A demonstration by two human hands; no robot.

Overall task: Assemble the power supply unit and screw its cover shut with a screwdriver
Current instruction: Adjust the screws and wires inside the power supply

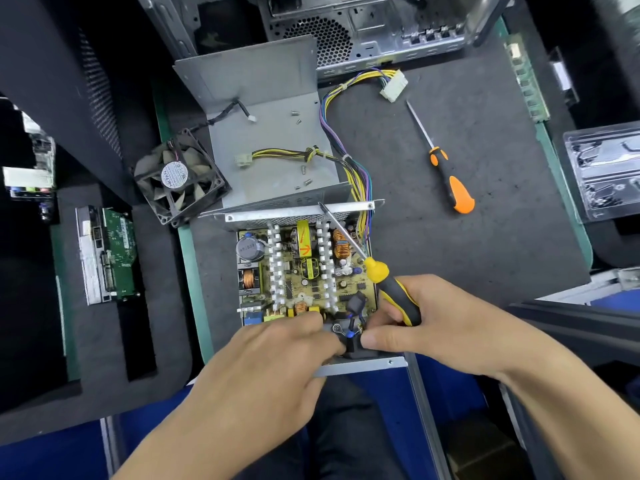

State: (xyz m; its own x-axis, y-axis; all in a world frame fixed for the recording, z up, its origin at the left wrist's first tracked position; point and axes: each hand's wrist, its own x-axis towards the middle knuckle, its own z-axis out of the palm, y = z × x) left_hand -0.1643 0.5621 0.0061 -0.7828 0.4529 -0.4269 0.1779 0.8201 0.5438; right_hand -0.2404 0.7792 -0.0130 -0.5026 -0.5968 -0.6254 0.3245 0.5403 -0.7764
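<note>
The open power supply unit (360,366) lies near the table's front edge, its circuit board (304,268) exposed. My left hand (273,358) has its fingertips down among the wires at the board's near edge. My right hand (440,323) grips a yellow-and-black screwdriver (384,275), shaft pointing up-left across the board; its thumb presses the black socket at the near wall. The grey metal cover (270,143) lies open behind the unit, with several loose screws (306,182) on it. A black fan (178,176) hangs off the cover's left side by its cable.
An orange-and-black screwdriver (446,168) lies on the dark mat to the right. A white connector (393,85) on a wire bundle lies behind it. A computer case (363,29) stands at the back. A green card (110,254) rests at the left, a plastic tray (606,171) at the right.
</note>
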